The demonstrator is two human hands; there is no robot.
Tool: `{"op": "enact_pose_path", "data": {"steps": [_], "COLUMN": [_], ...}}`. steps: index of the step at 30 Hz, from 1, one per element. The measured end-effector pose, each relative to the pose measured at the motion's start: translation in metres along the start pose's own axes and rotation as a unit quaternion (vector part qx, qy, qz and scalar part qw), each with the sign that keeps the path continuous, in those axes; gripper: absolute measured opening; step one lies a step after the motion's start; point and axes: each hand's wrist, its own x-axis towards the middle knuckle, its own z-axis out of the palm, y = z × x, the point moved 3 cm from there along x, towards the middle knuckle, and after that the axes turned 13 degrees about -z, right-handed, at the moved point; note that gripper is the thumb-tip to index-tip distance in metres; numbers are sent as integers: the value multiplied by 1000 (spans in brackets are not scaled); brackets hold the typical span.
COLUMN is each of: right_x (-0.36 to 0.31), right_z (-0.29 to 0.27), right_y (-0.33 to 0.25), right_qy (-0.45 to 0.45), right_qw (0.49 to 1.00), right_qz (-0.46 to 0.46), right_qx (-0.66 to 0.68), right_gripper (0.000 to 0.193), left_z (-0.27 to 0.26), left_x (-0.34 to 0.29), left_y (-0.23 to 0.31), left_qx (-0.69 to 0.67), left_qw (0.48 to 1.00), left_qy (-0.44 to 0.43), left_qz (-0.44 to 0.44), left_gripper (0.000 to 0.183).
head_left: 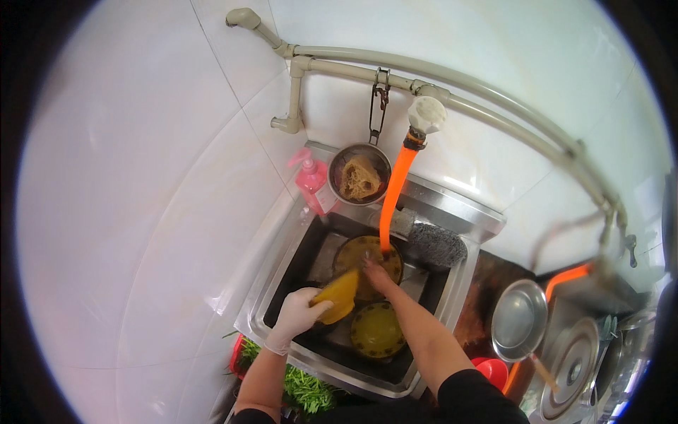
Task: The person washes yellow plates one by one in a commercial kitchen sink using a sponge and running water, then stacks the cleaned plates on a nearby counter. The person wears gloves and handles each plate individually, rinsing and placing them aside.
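My left hand (300,311), in a white glove, grips a yellow dish (337,295) by its edge and holds it tilted over the sink (258,304). My bare right hand (377,275) reaches over a yellow patterned bowl (348,254) in the sink. Its fingers are small and blurred, so their pose is unclear. An orange hose (395,187) hangs from a white tap fitting (426,114), its lower end just above that bowl, close to my right hand. Nearer me, a second yellow bowl (378,329) with dark rim marks lies in the sink, below my right wrist.
A pink pump bottle (316,185) and a metal pan (337,169) with a tan scrubber (360,177) stand behind the sink. A grey fuzzy cloth (438,244) lies at its back right. Green vegetables (308,390) are in front; a metal ladle (519,319) is at the right.
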Motion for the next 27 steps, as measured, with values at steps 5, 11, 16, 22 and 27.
{"op": "enact_pose_path", "data": {"steps": [5,11,16,22,27], "right_x": [-34,-1,69,62,13], "right_z": [-15,-64,-98,-110,-107], "right_y": [-72,-253,-234,-187,-260], "right_qy": [61,116,61,121,298], "right_qw": [839,959,998,902,950], "right_qz": [247,-29,-21,212,1], "right_qx": [481,258,21,355,92], "right_gripper": [50,49,49,46,41], "left_z": [53,97,82,71,72], "left_x": [4,8,-20,-37,-33], "left_y": [-53,-71,-60,-40,-40], "left_qx": [-601,-841,-703,-735,-777], "left_qw": [796,536,709,675,622], "left_qy": [51,42,38,52,88], "left_qz": [-52,-61,-46,13,44], "left_gripper": [28,45,46,52,50]}}
